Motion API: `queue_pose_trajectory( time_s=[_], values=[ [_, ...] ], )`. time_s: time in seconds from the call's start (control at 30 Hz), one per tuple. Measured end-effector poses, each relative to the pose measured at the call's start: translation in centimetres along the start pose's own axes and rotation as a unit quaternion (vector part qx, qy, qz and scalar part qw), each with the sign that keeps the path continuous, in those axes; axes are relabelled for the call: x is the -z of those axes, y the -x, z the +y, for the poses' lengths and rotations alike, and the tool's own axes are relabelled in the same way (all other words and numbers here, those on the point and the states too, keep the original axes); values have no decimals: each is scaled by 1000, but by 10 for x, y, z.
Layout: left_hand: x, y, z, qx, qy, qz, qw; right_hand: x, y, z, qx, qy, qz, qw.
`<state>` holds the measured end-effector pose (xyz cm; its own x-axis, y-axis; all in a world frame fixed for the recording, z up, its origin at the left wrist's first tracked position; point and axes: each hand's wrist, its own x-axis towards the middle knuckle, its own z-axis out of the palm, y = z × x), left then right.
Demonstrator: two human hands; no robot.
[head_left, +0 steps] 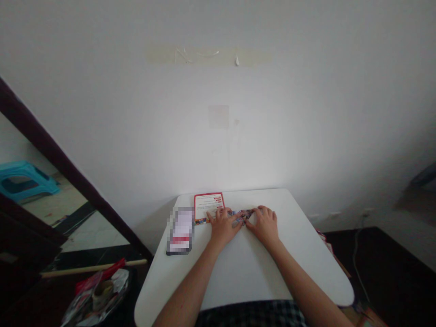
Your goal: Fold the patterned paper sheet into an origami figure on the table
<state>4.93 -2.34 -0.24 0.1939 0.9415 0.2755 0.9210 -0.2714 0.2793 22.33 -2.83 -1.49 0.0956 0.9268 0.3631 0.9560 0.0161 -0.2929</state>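
Busy at 12 o'clock on a smooth white tabletop (245,281) with round corners: holding a thin, crinkly-looking strip of paper (243,216) with a blue and purple pattern, down between both thumbs. At 11 o'clock, a bare left hand (225,225), palm down, with a narrow grip: thumb and pointing finger close on the strip's left end, other fingers spread over the near right corner of a flat white card (208,203) with a red edge and lines of print. At 1 o'clock, a bare right hand (265,222), with a narrow grip too, pinching the strip's right end by thumb and fingertips. Cannot tell if joined to the card or loose from it, being partly hidden under the left hand. Lying at 10 o'clock, just beside the card: a flat, dark-rimmed slab (180,231) like a phone, too blurred on top to read. Down past the tabletop at 8 o'clock, a shiny, crumpled bag (119,279) with a brown round tube (102,290) inside. At 6 o'clock, close by, dark checked cloth (252,314). Seems only part done, as a guess: already laid out on the tabletop and caught at both ends, but not let go yet. Too small and too covered to see any finished shape. Cannot tell how much is left.
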Motion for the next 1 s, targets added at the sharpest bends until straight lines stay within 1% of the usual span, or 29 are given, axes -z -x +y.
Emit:
queue_pose_trajectory(
  time_s=[0.13, 0.23, 0.47, 0.6, 0.87, 1.0],
  values=[
    [-1, -1, 0, 0, -2, 0, 1000, 4, -6, 1, 2, 18, 8, 1000],
    [0, -1, 0, 2, 0, -3, 1000, 4, -10, 2, 0, 32, 3, 999],
    [3, -1, 1, 14, -1, -25, 1000, 1, -22, 10, -13, 52, 4, 999],
    [2, -1, 0, 14, -2, -22, 1000, 0, -29, 14, -25, 47, -6, 999],
    [-2, -1, -1, 13, 2, -15, 1000, -4, -42, 24, -52, 31, -3, 998],
    [-4, 0, -3, 8, 5, -4, 1000, -7, -41, 28, -46, 15, 20, 999]
  ],
)
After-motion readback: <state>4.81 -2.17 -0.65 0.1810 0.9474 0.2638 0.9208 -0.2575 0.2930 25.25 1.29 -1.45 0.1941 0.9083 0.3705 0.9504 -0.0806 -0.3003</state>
